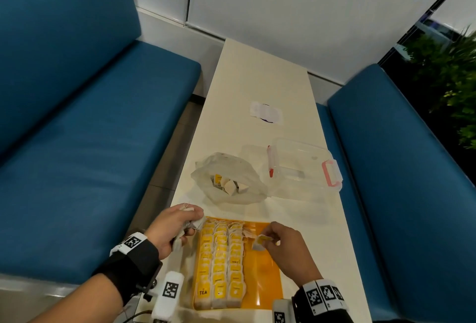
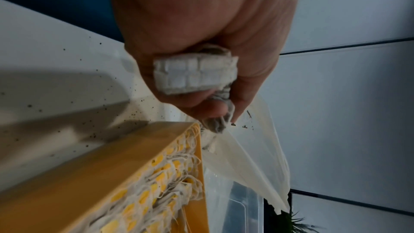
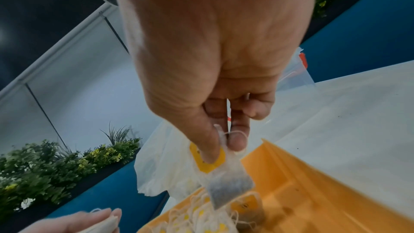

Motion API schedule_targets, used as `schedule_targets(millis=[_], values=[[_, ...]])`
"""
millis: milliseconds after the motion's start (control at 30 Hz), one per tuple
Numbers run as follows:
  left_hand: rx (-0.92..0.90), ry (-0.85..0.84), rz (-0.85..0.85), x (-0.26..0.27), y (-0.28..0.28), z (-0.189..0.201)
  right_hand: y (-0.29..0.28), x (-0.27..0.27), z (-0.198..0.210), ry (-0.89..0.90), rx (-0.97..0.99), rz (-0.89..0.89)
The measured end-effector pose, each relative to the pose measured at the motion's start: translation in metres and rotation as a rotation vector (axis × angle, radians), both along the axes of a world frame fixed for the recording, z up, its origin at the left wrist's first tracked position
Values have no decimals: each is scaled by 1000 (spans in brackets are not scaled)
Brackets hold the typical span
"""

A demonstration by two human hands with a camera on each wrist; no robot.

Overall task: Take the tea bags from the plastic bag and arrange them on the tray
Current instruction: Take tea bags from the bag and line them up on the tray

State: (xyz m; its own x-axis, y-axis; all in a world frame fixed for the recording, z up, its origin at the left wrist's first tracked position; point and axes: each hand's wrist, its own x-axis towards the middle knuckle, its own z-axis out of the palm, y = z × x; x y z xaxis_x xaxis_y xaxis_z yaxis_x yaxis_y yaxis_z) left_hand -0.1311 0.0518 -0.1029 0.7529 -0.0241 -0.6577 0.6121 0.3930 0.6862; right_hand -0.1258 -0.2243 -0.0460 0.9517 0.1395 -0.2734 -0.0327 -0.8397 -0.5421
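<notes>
An orange tray (image 1: 262,279) lies at the table's near end with three rows of yellow-tagged tea bags (image 1: 221,263) along its left side. My right hand (image 1: 283,245) pinches one tea bag (image 1: 261,241) by its yellow tag (image 3: 210,161) above the tray's far middle; the bag (image 3: 230,185) hangs down. My left hand (image 1: 175,227) grips a bunch of tea bags (image 2: 197,75) at the tray's far left corner (image 2: 190,127). The crumpled clear plastic bag (image 1: 229,178) lies beyond the tray, open, with a few tea bags (image 1: 229,185) inside.
A clear plastic box (image 1: 306,165) with pink clasps stands right of the bag. A white-and-purple paper item (image 1: 266,113) lies farther up the narrow white table (image 1: 257,78). Blue benches (image 1: 90,142) flank both sides; plants (image 1: 450,70) stand at the right.
</notes>
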Motion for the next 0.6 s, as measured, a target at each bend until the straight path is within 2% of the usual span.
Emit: schedule_targets(millis=[133,333,467,600], values=[[32,-1,-14,-2,-3,-2,-2,-4,-5,11,-85,28],[69,-15,5,-4,-2,-7,1,-8,-20,160,-195,99],[78,-33,7,-5,-1,-7,9,-7,-33,199,-236,62],[223,-114,-1,-6,-3,-13,18,-1,-46,185,-232,-33]])
